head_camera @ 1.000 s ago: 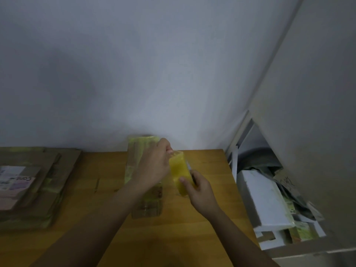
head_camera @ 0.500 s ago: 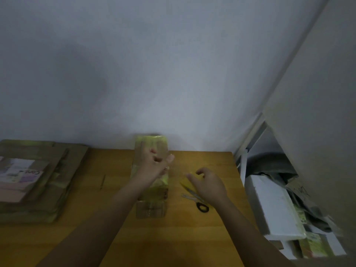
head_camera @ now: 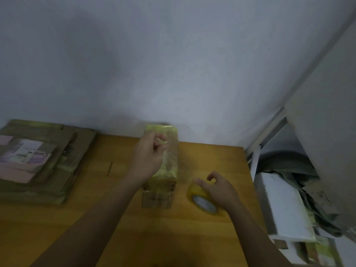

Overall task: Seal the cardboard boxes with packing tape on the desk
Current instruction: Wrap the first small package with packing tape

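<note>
A narrow cardboard box [head_camera: 160, 197] lies on the wooden desk [head_camera: 119, 218], running away from me toward the wall. Yellowish packing tape covers its far part. My left hand [head_camera: 149, 157] hovers over the box. Its thumb and fingers pinch a translucent strip of tape [head_camera: 170, 149] that lies along the box's right side. To the right of the box, my right hand [head_camera: 221, 191] curls over a yellow roll of packing tape [head_camera: 202, 201] that rests on the desk, its hole facing me.
A stack of flattened cardboard [head_camera: 63, 170] with a printed sheet [head_camera: 27, 155] on top fills the desk's left side. Past the desk's right edge are a white foam box [head_camera: 283, 205] and dark clutter [head_camera: 285, 162]. The wall stands close behind the box.
My right hand let go of the tape roll, hovered open above scissors on the desk, and now holds the roll on the desk. My left hand stays pinched over the box. The view shifted right.
</note>
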The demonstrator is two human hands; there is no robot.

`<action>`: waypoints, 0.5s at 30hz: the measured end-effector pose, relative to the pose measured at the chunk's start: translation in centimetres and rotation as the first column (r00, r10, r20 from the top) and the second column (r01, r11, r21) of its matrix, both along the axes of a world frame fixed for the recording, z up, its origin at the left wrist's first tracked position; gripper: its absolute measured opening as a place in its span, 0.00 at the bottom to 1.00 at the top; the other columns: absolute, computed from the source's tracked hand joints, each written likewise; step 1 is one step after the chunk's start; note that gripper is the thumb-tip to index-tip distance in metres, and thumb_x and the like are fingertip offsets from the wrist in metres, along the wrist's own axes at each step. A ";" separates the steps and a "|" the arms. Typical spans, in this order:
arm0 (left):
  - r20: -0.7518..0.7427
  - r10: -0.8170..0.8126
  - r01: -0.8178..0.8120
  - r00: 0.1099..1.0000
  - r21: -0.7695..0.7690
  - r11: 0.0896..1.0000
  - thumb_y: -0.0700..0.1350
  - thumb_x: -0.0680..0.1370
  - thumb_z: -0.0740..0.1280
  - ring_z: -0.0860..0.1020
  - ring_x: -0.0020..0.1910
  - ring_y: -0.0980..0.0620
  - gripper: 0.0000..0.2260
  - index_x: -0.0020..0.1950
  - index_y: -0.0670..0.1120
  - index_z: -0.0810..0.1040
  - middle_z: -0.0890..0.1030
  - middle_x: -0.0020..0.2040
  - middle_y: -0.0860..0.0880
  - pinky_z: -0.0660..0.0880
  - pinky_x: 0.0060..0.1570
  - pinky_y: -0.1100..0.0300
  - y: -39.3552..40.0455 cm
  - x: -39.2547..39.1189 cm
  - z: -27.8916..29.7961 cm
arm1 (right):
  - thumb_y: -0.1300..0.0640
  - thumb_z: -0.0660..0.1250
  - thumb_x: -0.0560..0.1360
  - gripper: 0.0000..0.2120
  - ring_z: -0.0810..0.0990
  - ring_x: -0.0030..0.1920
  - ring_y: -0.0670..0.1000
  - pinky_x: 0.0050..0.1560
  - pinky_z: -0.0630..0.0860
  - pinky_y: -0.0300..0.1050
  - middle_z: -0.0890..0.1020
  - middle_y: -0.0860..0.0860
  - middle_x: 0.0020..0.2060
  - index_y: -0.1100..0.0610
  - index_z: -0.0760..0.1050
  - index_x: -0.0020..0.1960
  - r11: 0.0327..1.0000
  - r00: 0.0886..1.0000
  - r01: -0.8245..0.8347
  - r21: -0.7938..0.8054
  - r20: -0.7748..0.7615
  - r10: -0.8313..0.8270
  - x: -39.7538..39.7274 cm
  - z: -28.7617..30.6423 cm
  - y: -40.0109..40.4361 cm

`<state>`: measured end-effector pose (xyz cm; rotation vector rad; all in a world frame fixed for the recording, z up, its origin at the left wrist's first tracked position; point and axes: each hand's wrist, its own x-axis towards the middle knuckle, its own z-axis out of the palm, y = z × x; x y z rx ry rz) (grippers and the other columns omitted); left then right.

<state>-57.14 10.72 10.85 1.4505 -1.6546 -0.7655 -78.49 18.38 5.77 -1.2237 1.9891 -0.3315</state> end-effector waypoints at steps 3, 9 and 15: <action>0.005 0.018 -0.018 1.000 0.047 0.999 0.39 0.77 0.68 0.74 0.38 0.56 0.11 0.59 0.46 0.75 0.75 0.40 0.49 0.69 0.36 0.66 0.0 1.5 -1.4 | 0.25 0.63 0.65 0.33 0.74 0.32 0.50 0.33 0.70 0.48 0.77 0.53 0.32 0.51 0.73 0.55 0.999 0.996 -0.039 0.031 -0.080 0.041 -0.2 0.1 -0.4; 0.005 0.183 -0.179 0.983 0.248 0.952 0.45 0.80 0.64 0.75 0.38 0.58 0.08 0.57 0.44 0.76 0.78 0.40 0.50 0.69 0.34 0.65 -0.4 5.2 -5.0 | 0.35 0.65 0.74 0.15 0.73 0.62 0.51 0.56 0.74 0.52 0.76 0.50 0.61 0.44 0.74 0.51 0.990 0.988 -0.116 -0.077 0.093 0.123 0.0 0.3 -1.2; -0.081 0.189 -0.141 0.979 0.408 0.902 0.48 0.79 0.67 0.79 0.41 0.52 0.06 0.49 0.45 0.78 0.81 0.39 0.49 0.76 0.45 0.56 1.1 6.9 -7.0 | 0.33 0.62 0.76 0.19 0.79 0.55 0.51 0.49 0.78 0.48 0.81 0.49 0.57 0.43 0.77 0.59 0.946 0.902 -0.323 0.010 -0.301 0.311 1.2 0.3 -2.5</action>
